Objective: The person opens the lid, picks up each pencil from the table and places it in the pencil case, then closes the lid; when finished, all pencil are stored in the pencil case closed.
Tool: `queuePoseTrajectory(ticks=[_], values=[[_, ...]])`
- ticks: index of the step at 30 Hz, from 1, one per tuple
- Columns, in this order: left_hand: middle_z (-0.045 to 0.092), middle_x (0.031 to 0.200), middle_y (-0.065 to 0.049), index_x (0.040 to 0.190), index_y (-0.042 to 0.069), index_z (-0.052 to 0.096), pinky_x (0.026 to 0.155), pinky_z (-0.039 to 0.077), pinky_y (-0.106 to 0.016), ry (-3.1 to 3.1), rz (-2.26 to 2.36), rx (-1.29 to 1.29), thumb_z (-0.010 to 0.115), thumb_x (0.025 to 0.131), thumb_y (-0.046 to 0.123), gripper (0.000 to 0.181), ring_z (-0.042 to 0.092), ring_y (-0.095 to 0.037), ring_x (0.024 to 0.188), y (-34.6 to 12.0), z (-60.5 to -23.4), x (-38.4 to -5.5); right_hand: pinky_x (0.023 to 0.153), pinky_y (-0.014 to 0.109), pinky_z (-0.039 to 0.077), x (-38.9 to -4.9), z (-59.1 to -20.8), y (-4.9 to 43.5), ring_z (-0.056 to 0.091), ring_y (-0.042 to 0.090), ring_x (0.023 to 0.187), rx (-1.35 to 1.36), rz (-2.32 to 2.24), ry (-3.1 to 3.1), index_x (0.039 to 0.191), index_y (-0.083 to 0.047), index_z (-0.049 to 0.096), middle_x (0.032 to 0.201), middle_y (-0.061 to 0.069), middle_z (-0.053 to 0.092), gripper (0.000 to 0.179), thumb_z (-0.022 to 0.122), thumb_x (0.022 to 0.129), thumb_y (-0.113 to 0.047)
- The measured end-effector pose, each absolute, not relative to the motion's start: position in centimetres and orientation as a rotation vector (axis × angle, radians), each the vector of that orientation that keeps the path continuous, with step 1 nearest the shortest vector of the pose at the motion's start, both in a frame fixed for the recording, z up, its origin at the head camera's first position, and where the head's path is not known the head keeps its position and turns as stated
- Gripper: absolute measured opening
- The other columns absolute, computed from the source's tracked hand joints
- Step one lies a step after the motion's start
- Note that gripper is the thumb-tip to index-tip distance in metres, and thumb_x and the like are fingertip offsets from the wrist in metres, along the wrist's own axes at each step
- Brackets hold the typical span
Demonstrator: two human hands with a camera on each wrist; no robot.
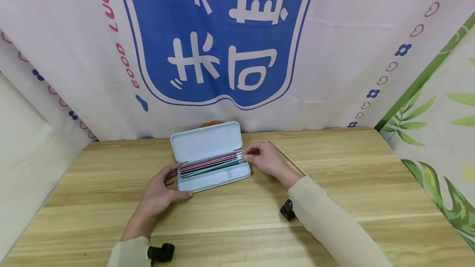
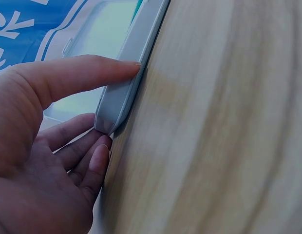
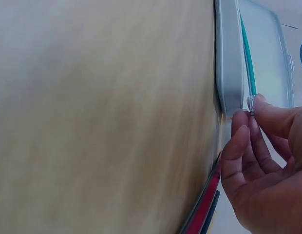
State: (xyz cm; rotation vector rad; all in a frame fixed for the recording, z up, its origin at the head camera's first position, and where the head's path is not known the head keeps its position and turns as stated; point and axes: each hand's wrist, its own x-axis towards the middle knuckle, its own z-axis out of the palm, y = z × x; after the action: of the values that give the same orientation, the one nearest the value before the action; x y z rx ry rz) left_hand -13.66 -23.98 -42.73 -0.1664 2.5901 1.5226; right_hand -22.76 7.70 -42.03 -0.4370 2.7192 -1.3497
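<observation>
A pale blue pencil case [image 1: 205, 182] lies on the table with its lid [image 1: 206, 141] raised at the back. Pink pencils [image 1: 208, 163] and green pencils [image 1: 211, 169] lie lengthwise in it. My left hand [image 1: 157, 190] grips the case's left end, thumb [image 2: 102, 73] on the front wall and fingers round the corner. At the right end, my right hand [image 1: 265, 158] pinches the end of a green pencil [image 3: 249, 63] between thumb and fingers. In the head view those fingertips partly cover the pencil ends.
A thin, light-coloured stick [image 1: 289, 159] lies behind the right wrist. Low in the right wrist view is a long red and dark thing [image 3: 204, 204]. A printed curtain [image 1: 334, 73] hangs behind the wooden table [image 1: 230, 226]. Something orange-brown [image 1: 212, 123] shows behind the lid.
</observation>
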Motion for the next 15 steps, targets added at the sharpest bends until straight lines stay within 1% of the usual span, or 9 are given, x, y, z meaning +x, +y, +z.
queuePoseTrajectory(ticks=[3, 8, 12, 15], values=[[0.053, 0.157, -0.025, 0.16, 0.005, 0.046, 0.123, 0.039, -0.053, 2.583, 1.528, -0.169, 0.095, 0.075, 0.008, 0.098, 0.05, -0.039, 0.144, -24.0, -42.8, -13.7, 0.079, 0.026, 0.051, -22.8, -42.0, 7.3, 0.062, 0.011, 0.083, -0.446, -1.343, 2.721, 0.093, -0.009, 0.082, 0.091, 0.002, 0.077, 0.005, 0.082, 0.095, -0.014], [0.053, 0.157, -0.024, 0.159, 0.005, 0.047, 0.123, 0.039, -0.052, 2.581, 1.53, -0.176, 0.095, 0.074, 0.008, 0.098, 0.051, -0.039, 0.144, -23.9, -42.8, -13.6, 0.081, 0.028, 0.052, -22.7, -42.2, 6.7, 0.062, 0.012, 0.085, -0.524, -1.313, 2.731, 0.093, -0.007, 0.084, 0.093, 0.004, 0.077, 0.004, 0.083, 0.093, -0.011], [0.053, 0.157, -0.024, 0.159, 0.005, 0.047, 0.123, 0.039, -0.052, 2.587, 1.529, -0.17, 0.095, 0.075, 0.007, 0.097, 0.05, -0.039, 0.144, -23.9, -42.7, -13.5, 0.083, 0.029, 0.05, -22.5, -42.2, 6.2, 0.059, 0.014, 0.088, -0.559, -1.279, 2.765, 0.09, -0.008, 0.084, 0.091, 0.004, 0.074, 0.003, 0.084, 0.092, -0.01], [0.053, 0.157, -0.025, 0.159, 0.004, 0.046, 0.122, 0.039, -0.053, 2.592, 1.523, -0.166, 0.094, 0.075, 0.007, 0.097, 0.05, -0.039, 0.144, -23.9, -42.7, -13.6, 0.083, 0.029, 0.049, -22.5, -42.1, 6.1, 0.058, 0.014, 0.088, -0.551, -1.273, 2.766, 0.089, -0.009, 0.084, 0.09, 0.004, 0.072, 0.004, 0.083, 0.093, -0.009]])
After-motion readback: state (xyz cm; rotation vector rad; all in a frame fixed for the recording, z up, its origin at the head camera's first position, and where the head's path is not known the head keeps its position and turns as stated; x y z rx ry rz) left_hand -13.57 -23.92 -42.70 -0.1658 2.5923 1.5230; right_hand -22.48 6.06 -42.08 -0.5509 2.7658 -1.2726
